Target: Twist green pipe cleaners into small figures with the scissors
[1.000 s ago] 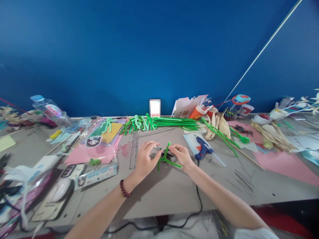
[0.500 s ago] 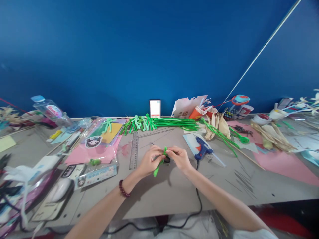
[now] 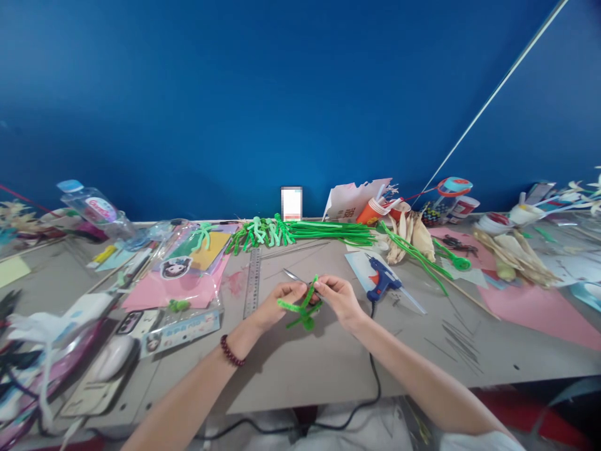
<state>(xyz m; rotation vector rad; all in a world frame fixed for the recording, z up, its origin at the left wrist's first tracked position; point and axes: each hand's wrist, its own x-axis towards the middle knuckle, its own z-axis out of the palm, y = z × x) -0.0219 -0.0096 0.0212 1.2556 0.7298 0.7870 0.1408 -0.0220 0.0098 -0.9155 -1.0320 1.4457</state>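
Observation:
My left hand (image 3: 277, 305) and my right hand (image 3: 339, 299) meet over the middle of the grey table (image 3: 328, 363), both pinching a bent green pipe cleaner (image 3: 300, 308). Its looped ends stick out below and between my fingers. A thin metal tool (image 3: 295, 276), perhaps scissors, lies on the table just behind my hands. A dark bead bracelet (image 3: 230, 351) circles my left wrist.
A metal ruler (image 3: 252, 282) lies left of my hands, a blue glue gun (image 3: 381, 280) right, its black cord (image 3: 375, 376) running off the front edge. Green pipe cleaners (image 3: 310, 232) are piled at the back. Pink paper and packets (image 3: 183, 282) crowd the left, dried husks (image 3: 511, 254) the right.
My hands have turned and bent the green pipe cleaner; its ends now spread out below my fingers, where half a second ago one end hung down to the left.

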